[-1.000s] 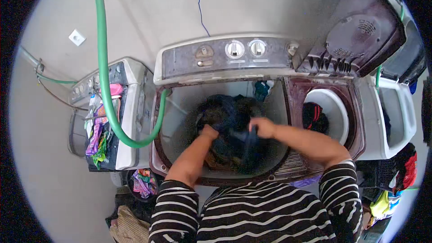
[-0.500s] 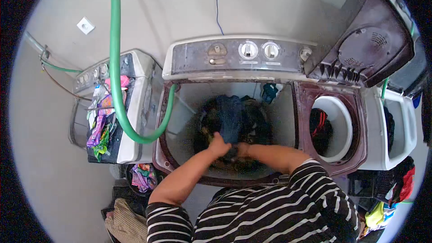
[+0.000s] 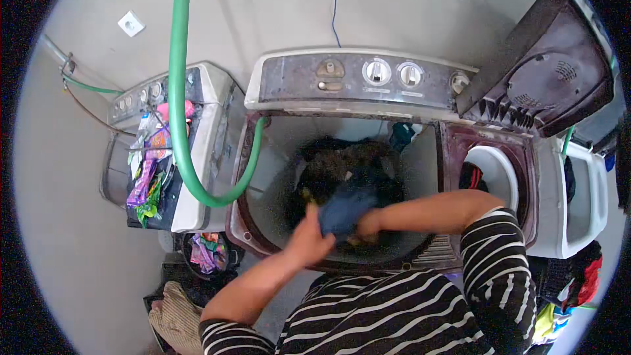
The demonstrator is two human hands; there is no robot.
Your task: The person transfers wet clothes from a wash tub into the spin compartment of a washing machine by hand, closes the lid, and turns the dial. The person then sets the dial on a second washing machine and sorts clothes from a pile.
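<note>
Over the wash tub (image 3: 266,177) of the twin-tub machine, a blue cloth (image 3: 346,212) is bunched between my two hands. My left hand (image 3: 310,240) is closed on its left side. On its lower right side, my right hand (image 3: 369,225) is wrapped round it. Both hands are somewhat blurred. Dark wet clothes (image 3: 345,165) lie in the tub beneath and beyond the cloth. A teal piece (image 3: 401,137) rests at the tub's back right corner.
A green hose (image 3: 179,92) hangs down and curves into the tub's left side. The spin tub (image 3: 503,181) at the right holds dark and red cloth, its lid (image 3: 549,82) raised. Colourful packets (image 3: 154,174) lie on the left machine. Baskets of clothes stand low on both sides.
The blue cloth has been gathered up from the pile into a bunch between my hands. My right hand has shifted slightly right, and the view has moved a little.
</note>
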